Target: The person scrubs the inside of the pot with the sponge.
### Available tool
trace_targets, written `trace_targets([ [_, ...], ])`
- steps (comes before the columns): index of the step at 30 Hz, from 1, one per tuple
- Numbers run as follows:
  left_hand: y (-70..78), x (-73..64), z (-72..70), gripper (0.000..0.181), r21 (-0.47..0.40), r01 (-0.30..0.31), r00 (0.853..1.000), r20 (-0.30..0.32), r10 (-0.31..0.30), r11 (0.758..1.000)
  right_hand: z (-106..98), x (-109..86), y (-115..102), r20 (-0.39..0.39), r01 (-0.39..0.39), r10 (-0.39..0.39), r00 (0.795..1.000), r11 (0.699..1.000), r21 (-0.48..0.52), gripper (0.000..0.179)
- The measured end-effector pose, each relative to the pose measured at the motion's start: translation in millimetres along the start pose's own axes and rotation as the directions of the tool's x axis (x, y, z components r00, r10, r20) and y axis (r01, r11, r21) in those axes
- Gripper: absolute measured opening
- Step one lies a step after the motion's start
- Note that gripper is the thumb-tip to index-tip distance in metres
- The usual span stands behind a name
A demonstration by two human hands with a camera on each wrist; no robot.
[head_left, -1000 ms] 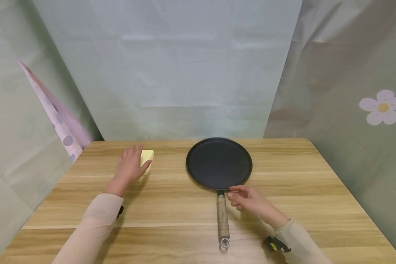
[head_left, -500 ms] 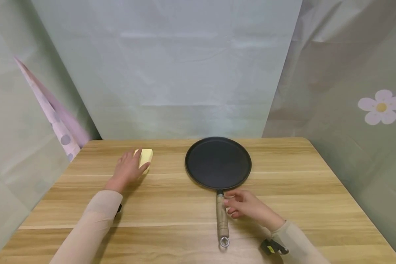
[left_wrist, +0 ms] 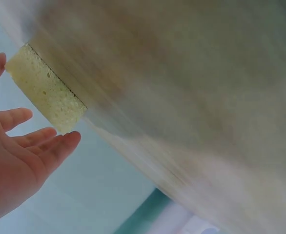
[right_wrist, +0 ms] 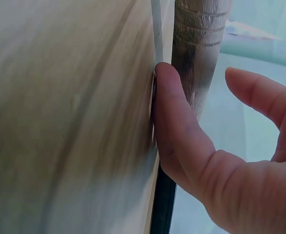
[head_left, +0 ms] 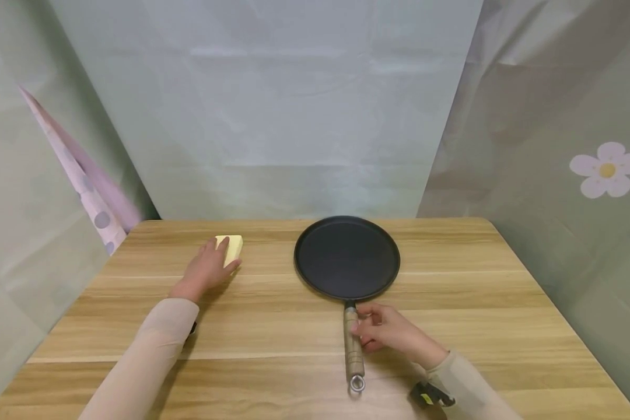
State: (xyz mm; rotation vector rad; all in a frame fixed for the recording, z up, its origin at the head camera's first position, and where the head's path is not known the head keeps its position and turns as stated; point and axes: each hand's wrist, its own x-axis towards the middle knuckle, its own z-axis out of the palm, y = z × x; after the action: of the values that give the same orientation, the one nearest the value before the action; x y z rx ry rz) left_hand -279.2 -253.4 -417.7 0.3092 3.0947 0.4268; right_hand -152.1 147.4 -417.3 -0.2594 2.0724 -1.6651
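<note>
A pale yellow sponge (head_left: 234, 247) lies on the tabletop at the back left. My left hand (head_left: 206, 273) reaches over its near left side with fingers spread. In the left wrist view, the thumb and fingertips come right up to the porous sponge (left_wrist: 48, 90), not curled round it. A flat black frying pan (head_left: 346, 256) lies at the back middle, its wooden handle (head_left: 354, 356) toward me. My right hand (head_left: 394, 333) is at the upper part of that handle. In the right wrist view, the fingers slip under the handle (right_wrist: 196, 53) while the thumb stands apart from it.
The wooden table (head_left: 262, 361) ends at a back edge just behind the pan and sponge. Pale cloth (head_left: 304, 116) hangs behind it, with flower-patterned cloth (head_left: 535, 151) on the right and a folded, dotted strip (head_left: 91, 198) on the left.
My right hand has moved slightly left and toward me, from beside the pan's rim onto the handle. My left hand has settled over the sponge's side. The pan stays put.
</note>
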Motion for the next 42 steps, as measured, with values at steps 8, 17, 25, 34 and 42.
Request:
trace_targets([
  [8,3.3,-0.2,-0.2,0.069,0.001,0.01,1.0,0.016,-0.01,1.0,6,0.2,1,0.007,-0.023,0.023,1.0,1.0,0.004,0.053],
  [17,5.9,1.0,1.3,0.063,0.022,0.01,0.999,0.034,-0.011,1.0,9,-0.1,-1,-0.003,-0.03,0.03,1.0,0.999,0.015,0.05],
  [25,7.7,2.2,1.9,0.059,0.026,0.0,1.0,0.0,0.0,1.0,9,0.9,0,-0.014,-0.036,0.036,0.999,0.999,0.007,0.05],
  [34,10.5,1.7,1.6,0.055,0.058,-0.048,0.996,-0.068,0.052,0.997,9,0.3,0,-0.01,-0.039,0.04,0.999,0.999,0.019,0.049],
  [42,21.0,1.9,-0.4,0.054,0.068,-0.091,0.989,-0.109,0.098,0.993,8,0.2,0,-0.002,-0.042,0.042,0.999,0.999,0.006,0.05],
])
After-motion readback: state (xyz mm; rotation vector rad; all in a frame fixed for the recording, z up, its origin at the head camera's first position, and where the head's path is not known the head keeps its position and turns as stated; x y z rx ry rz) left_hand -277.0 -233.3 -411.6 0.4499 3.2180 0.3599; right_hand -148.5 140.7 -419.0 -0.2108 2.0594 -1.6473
